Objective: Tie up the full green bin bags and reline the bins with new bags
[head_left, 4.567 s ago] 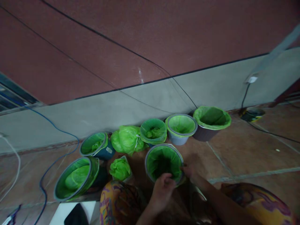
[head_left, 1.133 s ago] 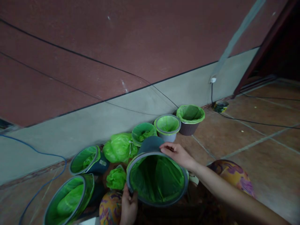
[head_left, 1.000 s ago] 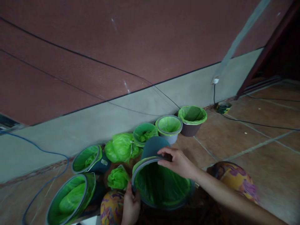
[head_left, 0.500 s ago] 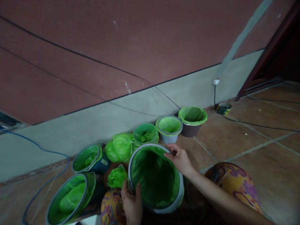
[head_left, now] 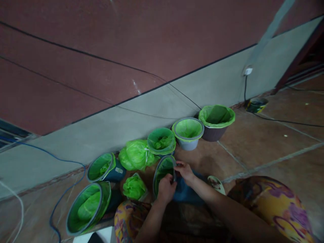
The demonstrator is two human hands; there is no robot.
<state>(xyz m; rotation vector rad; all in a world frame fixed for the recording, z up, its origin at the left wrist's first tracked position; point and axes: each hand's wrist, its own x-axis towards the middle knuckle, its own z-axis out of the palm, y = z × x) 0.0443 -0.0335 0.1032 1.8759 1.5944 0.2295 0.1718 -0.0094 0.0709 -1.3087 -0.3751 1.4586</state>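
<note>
A blue bucket (head_left: 188, 191) lies tipped on its side between my knees, its mouth facing left. A green plastic liner (head_left: 160, 172) covers its inside, and a grey rim ring (head_left: 155, 175) circles the mouth. My left hand (head_left: 167, 188) reaches across the mouth, its curled fingers closed at the near right part of the rim. Close beside it, my right hand (head_left: 186, 172) pinches the rim from the outer side. The exact grip of the fingertips on rim or liner is partly hidden.
Along the wall stand lined buckets: a brown one (head_left: 215, 133), a light grey one (head_left: 188, 145) and a green-lined one (head_left: 162, 141). Tied green bags (head_left: 138, 155) and a small tub of green plastic (head_left: 134, 187) lie left. Tilted buckets (head_left: 116, 171) (head_left: 84, 209) and a blue cable (head_left: 65, 189) are further left.
The bucket has turned from its mouth facing up at me to lying on its side, mouth left. Both hands have come close together at its rim. The view has shifted slightly.
</note>
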